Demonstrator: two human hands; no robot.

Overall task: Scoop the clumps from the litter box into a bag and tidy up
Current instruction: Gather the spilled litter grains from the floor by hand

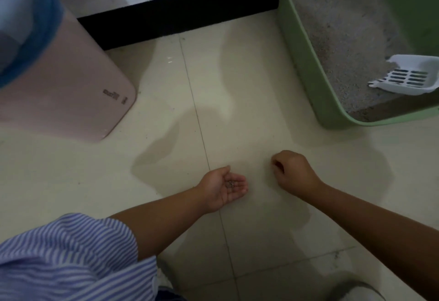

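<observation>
Left hand (225,187) is lying palm-up on the floor (166,181), fingers relaxed, cradling a few litter bits (231,183). Right hand (293,172) is hovering nearby, fingers curled; contents cannot be told. Scoop (408,77) is resting in the green litter box (306,82).

Shirt (71,260): blue-and-white pinstripe, thin stripes, loose fit w/ lots of folds. Left sleeve (114,236) ends abt the elbow, bunched, stripes bending w/ the creases; forearm below it bare. Right arm bare as far as the frame shows, no sleeve in view on that side. Both hands, left (224,187) & right (294,172), bare: no gloves. A bit of darker blue fabric (171,294) at the bottom edge under the shirt hem; too little shows to tell what garment.
</observation>
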